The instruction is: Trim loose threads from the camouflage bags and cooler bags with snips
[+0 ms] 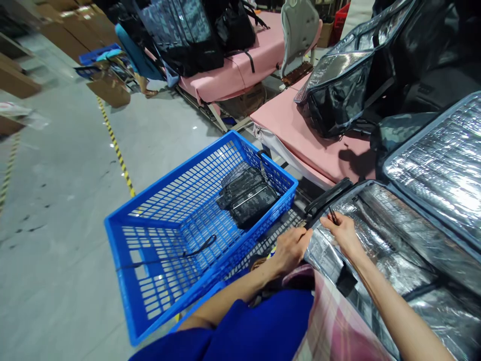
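Observation:
An open insulated bag point(398, 235) with a crinkled silver foil lining lies in front of me, its lid point(439, 150) folded back to the right. My left hand point(291, 246) is closed on the near-left edge of this bag, just below a black handle point(328, 195). Close by, over the same rim, my right hand point(342, 231) pinches a small black two-pronged tool point(332, 214), whose exact kind is too small to make out. Left of my hands stands a blue plastic basket point(169, 193), holding a folded dark camouflage bag point(250, 198) and a loose black strap point(201, 245).
Another foil-lined bag point(334, 95) stands on the pink-covered table point(289, 118). Further back, dark bags point(180, 35) rest on a second pink table point(210, 80), with a grey chair point(298, 35) alongside. Yellow-black tape point(116, 145) and cardboard boxes point(75, 30) are on the floor at left.

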`<state>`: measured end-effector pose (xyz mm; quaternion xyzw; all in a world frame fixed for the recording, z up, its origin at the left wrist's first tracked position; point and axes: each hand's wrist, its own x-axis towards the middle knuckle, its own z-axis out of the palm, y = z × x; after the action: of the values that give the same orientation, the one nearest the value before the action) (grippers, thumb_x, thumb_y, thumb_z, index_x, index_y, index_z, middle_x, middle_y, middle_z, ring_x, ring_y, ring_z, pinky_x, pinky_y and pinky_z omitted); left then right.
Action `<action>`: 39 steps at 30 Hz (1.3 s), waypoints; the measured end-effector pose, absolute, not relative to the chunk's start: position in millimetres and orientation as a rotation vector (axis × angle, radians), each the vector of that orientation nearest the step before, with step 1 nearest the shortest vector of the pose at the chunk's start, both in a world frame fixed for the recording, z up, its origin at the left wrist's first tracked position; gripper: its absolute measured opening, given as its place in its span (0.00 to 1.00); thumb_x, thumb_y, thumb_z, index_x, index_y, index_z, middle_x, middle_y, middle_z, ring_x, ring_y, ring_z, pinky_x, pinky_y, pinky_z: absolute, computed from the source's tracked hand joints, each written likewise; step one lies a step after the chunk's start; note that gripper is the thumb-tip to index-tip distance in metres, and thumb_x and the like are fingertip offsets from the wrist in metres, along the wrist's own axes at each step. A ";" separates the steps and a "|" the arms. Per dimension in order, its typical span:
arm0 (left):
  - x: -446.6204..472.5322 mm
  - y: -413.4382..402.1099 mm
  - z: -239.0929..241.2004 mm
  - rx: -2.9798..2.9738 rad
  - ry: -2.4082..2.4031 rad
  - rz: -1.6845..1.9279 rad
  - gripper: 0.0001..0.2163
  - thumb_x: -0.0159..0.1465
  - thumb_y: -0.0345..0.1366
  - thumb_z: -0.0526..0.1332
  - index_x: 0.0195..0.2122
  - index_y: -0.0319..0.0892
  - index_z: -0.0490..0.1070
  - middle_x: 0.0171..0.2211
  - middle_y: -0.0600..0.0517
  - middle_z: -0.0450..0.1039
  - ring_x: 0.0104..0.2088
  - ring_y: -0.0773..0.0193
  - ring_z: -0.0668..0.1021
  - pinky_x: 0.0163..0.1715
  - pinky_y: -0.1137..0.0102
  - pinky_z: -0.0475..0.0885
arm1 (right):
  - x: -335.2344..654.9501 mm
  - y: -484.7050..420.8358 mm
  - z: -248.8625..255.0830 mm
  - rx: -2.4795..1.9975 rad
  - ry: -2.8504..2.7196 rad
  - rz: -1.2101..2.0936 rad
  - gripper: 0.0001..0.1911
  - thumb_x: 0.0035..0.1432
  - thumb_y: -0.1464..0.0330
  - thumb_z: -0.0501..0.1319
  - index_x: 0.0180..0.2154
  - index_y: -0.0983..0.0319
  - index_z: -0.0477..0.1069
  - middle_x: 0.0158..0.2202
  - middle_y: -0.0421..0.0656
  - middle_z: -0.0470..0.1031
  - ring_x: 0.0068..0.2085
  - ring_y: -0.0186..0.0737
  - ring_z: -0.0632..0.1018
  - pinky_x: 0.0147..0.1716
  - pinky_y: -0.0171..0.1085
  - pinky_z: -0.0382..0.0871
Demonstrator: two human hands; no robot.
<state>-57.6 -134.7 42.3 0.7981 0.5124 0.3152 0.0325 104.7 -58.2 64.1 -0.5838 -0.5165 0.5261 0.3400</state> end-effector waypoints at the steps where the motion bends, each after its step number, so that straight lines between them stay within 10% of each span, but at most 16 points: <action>1: -58.9 -134.2 40.3 2.512 1.551 0.964 0.15 0.63 0.34 0.53 0.50 0.36 0.68 0.36 0.47 0.73 0.34 0.64 0.75 0.34 0.72 0.71 | 106.8 -57.6 61.3 -1.505 -1.298 1.419 0.20 0.42 0.55 0.64 0.20 0.62 0.58 0.19 0.35 0.54 0.22 0.28 0.55 0.23 0.32 0.49; 15: -57.5 -143.3 37.2 1.534 1.643 0.889 0.10 0.61 0.35 0.54 0.27 0.37 0.69 0.21 0.55 0.67 0.22 0.73 0.67 0.23 0.77 0.61 | 103.6 -59.6 63.2 -1.563 -1.255 1.362 0.21 0.41 0.52 0.61 0.20 0.64 0.64 0.19 0.36 0.57 0.23 0.29 0.56 0.24 0.32 0.50; 30: -62.2 -130.6 46.2 1.562 1.636 0.975 0.09 0.60 0.37 0.57 0.38 0.37 0.68 0.30 0.51 0.72 0.28 0.68 0.73 0.28 0.74 0.69 | 98.6 -84.9 76.4 -1.356 -1.498 1.448 0.15 0.49 0.58 0.57 0.21 0.64 0.65 0.20 0.36 0.61 0.24 0.30 0.62 0.26 0.31 0.55; 39: 33.7 -83.6 96.9 1.856 1.235 1.056 0.04 0.59 0.31 0.59 0.32 0.42 0.73 0.30 0.53 0.74 0.32 0.67 0.74 0.39 0.69 0.68 | 260.2 -138.4 140.1 -1.684 -1.800 0.508 0.08 0.54 0.67 0.55 0.34 0.61 0.72 0.30 0.41 0.72 0.31 0.36 0.73 0.32 0.33 0.62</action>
<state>33.7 -83.6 96.9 0.7100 0.4723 0.4041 0.3311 260.2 -138.4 140.1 -0.6369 -0.6805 0.1920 0.3073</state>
